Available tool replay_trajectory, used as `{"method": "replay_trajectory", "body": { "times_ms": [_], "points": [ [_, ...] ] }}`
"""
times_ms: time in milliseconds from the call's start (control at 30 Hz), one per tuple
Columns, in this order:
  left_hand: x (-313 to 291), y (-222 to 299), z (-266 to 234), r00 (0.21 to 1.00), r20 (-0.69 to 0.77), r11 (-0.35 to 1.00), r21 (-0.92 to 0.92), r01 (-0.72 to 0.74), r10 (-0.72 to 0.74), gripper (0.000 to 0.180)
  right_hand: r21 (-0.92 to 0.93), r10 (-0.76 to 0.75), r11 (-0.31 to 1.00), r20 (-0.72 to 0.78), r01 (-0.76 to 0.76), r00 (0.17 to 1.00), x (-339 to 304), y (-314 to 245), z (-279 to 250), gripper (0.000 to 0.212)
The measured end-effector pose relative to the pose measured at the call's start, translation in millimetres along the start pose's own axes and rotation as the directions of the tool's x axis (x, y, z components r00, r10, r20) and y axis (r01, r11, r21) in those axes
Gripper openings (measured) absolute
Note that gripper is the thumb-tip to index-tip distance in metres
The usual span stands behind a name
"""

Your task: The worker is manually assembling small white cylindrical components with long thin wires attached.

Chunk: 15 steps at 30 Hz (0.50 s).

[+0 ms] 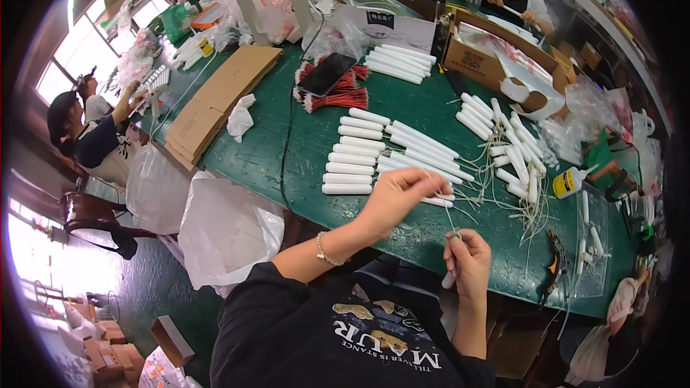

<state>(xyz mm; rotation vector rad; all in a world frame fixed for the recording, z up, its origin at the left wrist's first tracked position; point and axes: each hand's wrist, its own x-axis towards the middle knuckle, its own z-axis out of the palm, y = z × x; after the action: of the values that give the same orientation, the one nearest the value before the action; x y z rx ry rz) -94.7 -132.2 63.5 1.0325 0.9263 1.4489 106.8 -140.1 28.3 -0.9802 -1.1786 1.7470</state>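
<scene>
My left hand [395, 200] is raised over the table's near edge, thumb and fingers pinched on a thin pale cord [445, 212]. That cord runs down to my right hand [471, 257], which is closed around a white tube [449, 279]. Only the tube's lower end shows below the fingers; the rest is hidden in the grip. Just beyond my left hand lies a column of short white tubes [352, 168], with longer white tubes [424, 144] beside it. Loose pale cords [532, 219] trail from a jumbled pile of white tubes [519, 151] to the right.
Pliers [553, 269] and a yellow-labelled glue bottle [568, 182] sit on the green table [316, 223] at right. Farther off are a phone [327, 74] on red wires [345, 99], flat cardboard [223, 100] and an opened box [467, 54]. Other people work around the table.
</scene>
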Motion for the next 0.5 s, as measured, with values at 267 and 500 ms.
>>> {"method": "replay_trajectory", "body": {
  "times_ms": [267,500],
  "points": [
    [20,16,-39,0.987,-0.131,0.979,-0.195,0.063,-0.089,0.021,0.123,0.072,0.989,0.115,-0.086,0.991,-3,21,-30,0.023],
    [38,13,-46,0.915,0.097,0.848,-0.348,0.399,-0.391,0.033,0.243,0.091,0.963,0.121,-0.118,0.988,-10,28,-40,0.021]
  ]
}}
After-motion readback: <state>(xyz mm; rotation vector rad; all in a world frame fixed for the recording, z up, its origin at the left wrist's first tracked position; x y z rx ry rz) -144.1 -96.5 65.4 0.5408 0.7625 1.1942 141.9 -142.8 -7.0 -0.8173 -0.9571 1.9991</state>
